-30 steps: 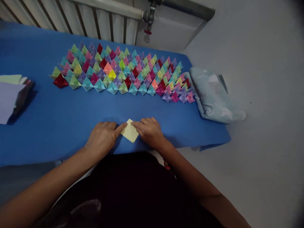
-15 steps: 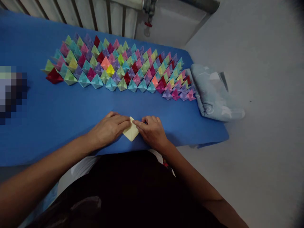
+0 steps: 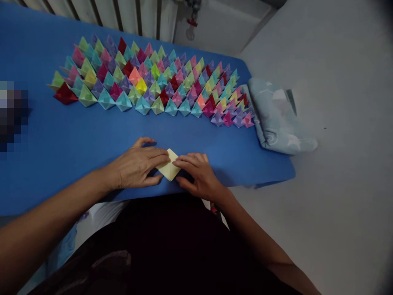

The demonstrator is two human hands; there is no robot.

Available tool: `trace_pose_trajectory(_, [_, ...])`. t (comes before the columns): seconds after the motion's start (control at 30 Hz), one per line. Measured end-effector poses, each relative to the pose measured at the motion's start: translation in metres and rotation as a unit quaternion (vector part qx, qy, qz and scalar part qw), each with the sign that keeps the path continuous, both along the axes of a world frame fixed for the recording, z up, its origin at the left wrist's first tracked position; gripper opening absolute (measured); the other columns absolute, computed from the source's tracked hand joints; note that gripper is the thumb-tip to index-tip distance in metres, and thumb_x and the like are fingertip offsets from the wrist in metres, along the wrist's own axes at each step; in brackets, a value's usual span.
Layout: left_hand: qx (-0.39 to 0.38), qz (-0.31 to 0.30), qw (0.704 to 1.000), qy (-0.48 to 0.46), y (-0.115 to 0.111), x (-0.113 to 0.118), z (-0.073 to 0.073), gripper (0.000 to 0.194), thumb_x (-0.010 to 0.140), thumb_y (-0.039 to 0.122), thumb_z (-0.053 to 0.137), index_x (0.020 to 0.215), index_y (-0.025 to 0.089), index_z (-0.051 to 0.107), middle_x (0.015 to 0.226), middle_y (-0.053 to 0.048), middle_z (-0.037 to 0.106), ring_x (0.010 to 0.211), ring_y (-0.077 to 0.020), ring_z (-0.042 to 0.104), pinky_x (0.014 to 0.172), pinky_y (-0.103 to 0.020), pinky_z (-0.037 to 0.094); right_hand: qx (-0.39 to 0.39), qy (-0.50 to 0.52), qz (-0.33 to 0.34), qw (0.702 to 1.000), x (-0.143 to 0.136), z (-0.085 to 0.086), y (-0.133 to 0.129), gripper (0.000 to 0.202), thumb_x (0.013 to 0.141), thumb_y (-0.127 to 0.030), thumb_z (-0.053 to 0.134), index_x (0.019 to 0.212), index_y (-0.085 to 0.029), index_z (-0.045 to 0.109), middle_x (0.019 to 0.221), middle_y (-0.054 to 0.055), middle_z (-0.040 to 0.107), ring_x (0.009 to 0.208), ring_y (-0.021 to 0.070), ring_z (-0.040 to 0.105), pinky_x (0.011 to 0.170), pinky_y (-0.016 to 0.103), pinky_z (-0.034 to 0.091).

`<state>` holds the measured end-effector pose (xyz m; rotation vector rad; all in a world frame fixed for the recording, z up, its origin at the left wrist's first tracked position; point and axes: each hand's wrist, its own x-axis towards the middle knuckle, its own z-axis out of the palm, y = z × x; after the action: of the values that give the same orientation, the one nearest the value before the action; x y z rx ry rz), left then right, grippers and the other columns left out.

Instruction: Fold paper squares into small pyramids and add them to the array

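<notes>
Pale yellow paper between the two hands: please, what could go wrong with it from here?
The pale yellow paper lies close to the near edge of the blue surface, so a nudge might slide it off. Fingers of the left hand and the right hand touch it from opposite sides, so uneven pressure could skew it.

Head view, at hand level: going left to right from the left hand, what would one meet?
Bare left hand, pale yellow diamond-shaped folded paper, bare right hand, folded grey-blue cloth with white patterns.
</notes>
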<state>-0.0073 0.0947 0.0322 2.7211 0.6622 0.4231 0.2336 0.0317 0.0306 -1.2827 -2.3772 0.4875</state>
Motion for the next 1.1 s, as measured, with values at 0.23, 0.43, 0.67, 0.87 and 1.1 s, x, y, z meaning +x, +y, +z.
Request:
trace_pose_trajectory(0.23, [-0.039,0.025,0.998,-0.03,0.001,-0.001,-0.007,0.03,0.09,0.039,0.053,0.112,0.023,0.066,0.123,-0.008,0.07,0.112,-0.0234,0.065,0.114,-0.044,0.025,-0.022,0.018,-0.013,1.0,0.003,-0.001,0.004,0.034,0.087,-0.033,0.065,0.119,-0.023,0.064,0.122,0.007,0.067,0.108,0.0239,0.057,0.092,0.04,0.035])
trace_pose_trajectory(0.43, [0.05,0.018,0.996,-0.065,-0.002,0.0,-0.012,0.023,0.097,0.032,0.047,0.103,0.02,0.066,0.117,-0.008,0.073,0.105,-0.0203,0.068,0.109,-0.043,0.035,-0.003,0.022,-0.023,0.999,0.002,-0.004,0.007,0.023,0.091,-0.029,0.06,0.111,-0.022,0.067,0.115,0.007,0.07,0.101,0.0215,0.058,0.087,0.037,0.036])
trace_pose_trajectory(0.67, [0.12,0.033,0.989,-0.082,-0.009,-0.001,-0.02,0.016,0.097,0.02,0.049,0.097,0.017,0.065,0.116,-0.01,0.072,0.103,-0.0193,0.069,0.104,-0.042,0.043,0.019,0.028,-0.053,0.998,0.001,-0.012,0.011,0.014,0.091,-0.022,0.058,0.101,-0.021,0.067,0.111,0.007,0.071,0.094,0.0208,0.061,0.083,0.037,0.04])
trace_pose_trajectory(0.87, [0.086,0.109,0.987,-0.084,-0.013,-0.001,-0.022,0.017,0.097,0.024,0.05,0.094,0.017,0.065,0.118,-0.012,0.071,0.106,-0.0226,0.068,0.105,-0.049,0.04,-0.014,0.063,-0.096,0.993,-0.003,-0.01,0.012,0.012,0.094,-0.022,0.056,0.09,-0.022,0.067,0.109,0.006,0.071,0.1,0.02,0.064,0.088,0.038,0.043])
trace_pose_trajectory(1.1, [0.009,0.189,0.979,-0.073,-0.018,0.001,-0.023,0.02,0.096,0.031,0.051,0.083,0.019,0.061,0.122,-0.012,0.068,0.118,-0.0267,0.061,0.106,-0.053,0.036,-0.047,0.062,-0.171,0.982,-0.013,-0.007,0.013,0.009,0.09,-0.023,0.062,0.082,-0.021,0.065,0.113,0.008,0.069,0.107,0.0235,0.062,0.094,0.043,0.043])
